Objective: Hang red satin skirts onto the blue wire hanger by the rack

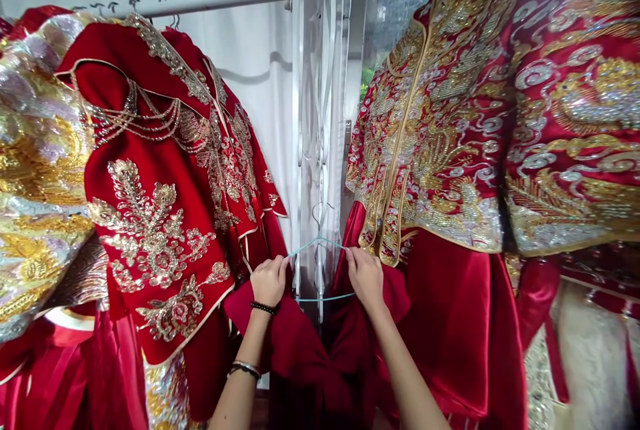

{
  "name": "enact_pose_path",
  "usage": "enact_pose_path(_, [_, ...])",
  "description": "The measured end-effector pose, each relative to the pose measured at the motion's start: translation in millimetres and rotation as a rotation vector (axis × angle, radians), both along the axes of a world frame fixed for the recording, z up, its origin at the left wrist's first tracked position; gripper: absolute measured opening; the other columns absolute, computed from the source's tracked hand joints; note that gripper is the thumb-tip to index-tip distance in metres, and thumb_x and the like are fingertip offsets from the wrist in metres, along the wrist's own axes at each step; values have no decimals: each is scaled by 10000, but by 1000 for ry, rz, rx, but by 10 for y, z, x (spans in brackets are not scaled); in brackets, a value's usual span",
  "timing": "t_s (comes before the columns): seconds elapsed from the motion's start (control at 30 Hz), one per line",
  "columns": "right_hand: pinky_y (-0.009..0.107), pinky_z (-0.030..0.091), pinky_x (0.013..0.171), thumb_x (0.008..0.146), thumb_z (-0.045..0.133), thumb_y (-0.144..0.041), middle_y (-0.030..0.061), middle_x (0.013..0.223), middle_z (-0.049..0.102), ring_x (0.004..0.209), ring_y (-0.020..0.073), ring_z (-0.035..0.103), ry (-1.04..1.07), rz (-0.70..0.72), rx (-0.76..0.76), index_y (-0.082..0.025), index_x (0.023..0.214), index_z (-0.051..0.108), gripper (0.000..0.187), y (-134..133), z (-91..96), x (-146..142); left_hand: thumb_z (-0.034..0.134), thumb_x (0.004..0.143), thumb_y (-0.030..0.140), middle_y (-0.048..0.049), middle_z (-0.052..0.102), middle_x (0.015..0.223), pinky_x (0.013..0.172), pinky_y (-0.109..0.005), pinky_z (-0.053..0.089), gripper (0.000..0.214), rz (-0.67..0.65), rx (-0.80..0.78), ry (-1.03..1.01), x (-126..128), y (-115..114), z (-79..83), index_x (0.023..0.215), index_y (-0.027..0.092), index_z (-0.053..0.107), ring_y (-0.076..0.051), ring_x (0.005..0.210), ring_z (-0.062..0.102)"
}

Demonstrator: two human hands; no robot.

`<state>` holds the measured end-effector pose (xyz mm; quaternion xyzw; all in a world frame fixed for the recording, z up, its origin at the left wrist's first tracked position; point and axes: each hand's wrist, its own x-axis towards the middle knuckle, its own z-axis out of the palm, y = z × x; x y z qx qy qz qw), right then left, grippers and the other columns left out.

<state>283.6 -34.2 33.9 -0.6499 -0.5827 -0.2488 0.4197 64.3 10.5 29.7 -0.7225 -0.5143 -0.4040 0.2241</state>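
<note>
A thin light-blue clothes hanger (320,238) is between my two hands, its hook pointing up. My left hand (269,281), with dark beads at the wrist, is closed around the hanger's left shoulder. On the opposite shoulder, my right hand (365,277) is closed too. A plain dark red garment (305,347) hangs below both hands, and its upper edges spread out beside them. The hanger's lower bar crosses the gap in the garment's top. Fingers hide the hanger's ends, so whether I also grip the cloth cannot be seen.
On the left, a red jacket with gold embroidery (160,250) hangs under a white rail (225,0). An embroidered gold-and-red jacket (445,130) hangs close by my right hand, above a shiny red skirt (450,323). A white metal post (299,117) stands straight ahead.
</note>
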Motion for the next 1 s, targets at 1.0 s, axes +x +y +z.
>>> enact_pose_path(1.0, [279, 292, 708, 909, 237, -268, 32, 728, 584, 701, 162, 493, -60, -29, 15, -193, 754, 513, 326, -21, -42, 8, 259, 914, 367, -20, 555, 583, 536, -243, 250, 414, 13, -28, 15, 16, -113, 9, 704, 192, 570, -123, 583, 503])
